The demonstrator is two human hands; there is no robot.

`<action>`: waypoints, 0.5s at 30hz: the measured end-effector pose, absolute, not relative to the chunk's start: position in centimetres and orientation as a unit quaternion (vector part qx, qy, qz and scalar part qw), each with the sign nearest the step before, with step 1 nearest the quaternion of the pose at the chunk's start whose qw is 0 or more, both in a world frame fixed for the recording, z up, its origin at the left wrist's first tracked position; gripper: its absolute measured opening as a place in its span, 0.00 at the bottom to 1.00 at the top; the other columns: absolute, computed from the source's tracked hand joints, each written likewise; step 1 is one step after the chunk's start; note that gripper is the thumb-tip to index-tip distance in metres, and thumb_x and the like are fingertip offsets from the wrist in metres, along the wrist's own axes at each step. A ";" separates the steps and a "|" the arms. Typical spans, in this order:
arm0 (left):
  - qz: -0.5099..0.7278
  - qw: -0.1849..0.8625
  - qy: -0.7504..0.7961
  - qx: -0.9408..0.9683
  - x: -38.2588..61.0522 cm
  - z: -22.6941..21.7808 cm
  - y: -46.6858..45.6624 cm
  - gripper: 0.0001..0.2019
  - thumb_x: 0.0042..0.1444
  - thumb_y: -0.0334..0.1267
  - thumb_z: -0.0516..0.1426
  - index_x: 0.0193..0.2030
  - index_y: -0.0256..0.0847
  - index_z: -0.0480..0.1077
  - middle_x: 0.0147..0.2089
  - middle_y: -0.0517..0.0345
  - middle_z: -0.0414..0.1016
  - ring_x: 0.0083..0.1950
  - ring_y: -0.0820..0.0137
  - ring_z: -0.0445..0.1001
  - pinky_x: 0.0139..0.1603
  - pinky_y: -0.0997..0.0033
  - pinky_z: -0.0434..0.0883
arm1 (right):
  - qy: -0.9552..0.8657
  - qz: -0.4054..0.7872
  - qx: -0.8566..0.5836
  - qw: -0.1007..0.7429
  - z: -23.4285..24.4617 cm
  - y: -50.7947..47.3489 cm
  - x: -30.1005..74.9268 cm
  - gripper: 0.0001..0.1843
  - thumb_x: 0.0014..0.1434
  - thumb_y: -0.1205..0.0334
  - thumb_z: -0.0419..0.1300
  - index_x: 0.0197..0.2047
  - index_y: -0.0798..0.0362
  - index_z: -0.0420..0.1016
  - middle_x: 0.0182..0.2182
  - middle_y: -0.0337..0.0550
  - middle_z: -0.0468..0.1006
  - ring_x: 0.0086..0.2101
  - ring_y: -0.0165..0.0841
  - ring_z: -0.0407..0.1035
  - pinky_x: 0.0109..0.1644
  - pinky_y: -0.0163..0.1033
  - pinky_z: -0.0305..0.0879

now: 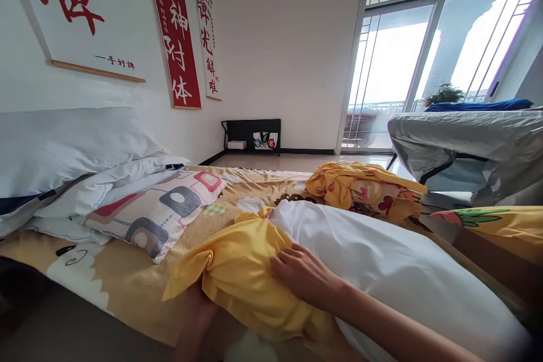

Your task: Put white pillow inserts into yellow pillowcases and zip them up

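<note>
A white pillow (382, 260) lies across the bed with its far left end inside a yellow pillowcase (250, 266). My right hand (303, 274) grips the pillowcase near its edge, fingers curled into the cloth where it meets the white pillow. Below the pillowcase's left corner is my left hand (197, 308), its fingers mostly hidden by the fabric. The cloth gathers and puckers right at that hand, so it appears closed on the corner.
A patterned pillow (169, 209) and white pillows (72, 136) lie to the left on a tan sheet (139, 288). Bunched yellow patterned cloth (365, 186) lies beyond. A table under silvery covering (462, 136) stands right, and a black shelf (250, 130) at the wall.
</note>
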State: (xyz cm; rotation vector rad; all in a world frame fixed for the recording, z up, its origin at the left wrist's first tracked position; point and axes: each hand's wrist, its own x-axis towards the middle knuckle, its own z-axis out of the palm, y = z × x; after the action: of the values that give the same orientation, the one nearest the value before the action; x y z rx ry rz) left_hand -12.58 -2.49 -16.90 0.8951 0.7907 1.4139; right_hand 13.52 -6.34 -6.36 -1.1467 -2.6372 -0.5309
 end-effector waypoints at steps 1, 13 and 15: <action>0.613 0.613 0.331 0.372 -12.3 -16.9 -2.5 0.22 0.61 0.49 0.47 0.56 0.43 0.68 0.55 0.48 0.73 0.65 0.57 0.62 0.60 0.52 0.68 | -0.894 -0.166 -0.399 0.120 -6.3 -6.7 13.6 0.09 0.66 0.60 0.52 0.34 0.53 0.68 0.30 0.38 0.74 0.31 0.31 0.68 0.38 0.39 0.56; 0.578 0.688 0.282 0.337 -11.6 -17.3 -2.3 0.24 0.61 0.51 0.49 0.58 0.43 0.67 0.52 0.47 0.75 0.61 0.58 0.68 0.60 0.54 0.69 | -0.893 -0.263 -0.336 0.144 -8.4 -8.8 10.2 0.04 0.60 0.70 0.56 0.34 0.52 0.67 0.29 0.39 0.72 0.30 0.33 0.65 0.35 0.42 0.55; 0.581 0.658 0.310 0.366 -12.3 -17.4 -2.2 0.24 0.60 0.54 0.49 0.58 0.45 0.66 0.53 0.47 0.74 0.61 0.56 0.68 0.59 0.52 0.70 | -0.899 -0.259 -0.324 0.141 -8.6 -8.6 10.8 0.05 0.60 0.69 0.55 0.32 0.52 0.66 0.27 0.38 0.71 0.30 0.32 0.64 0.36 0.41 0.54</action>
State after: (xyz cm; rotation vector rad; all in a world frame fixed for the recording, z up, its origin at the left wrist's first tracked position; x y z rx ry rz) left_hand -12.31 -2.18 -17.44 0.8287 0.7027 1.3149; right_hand 10.82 -8.57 -8.60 -0.9350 -2.5955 -0.7469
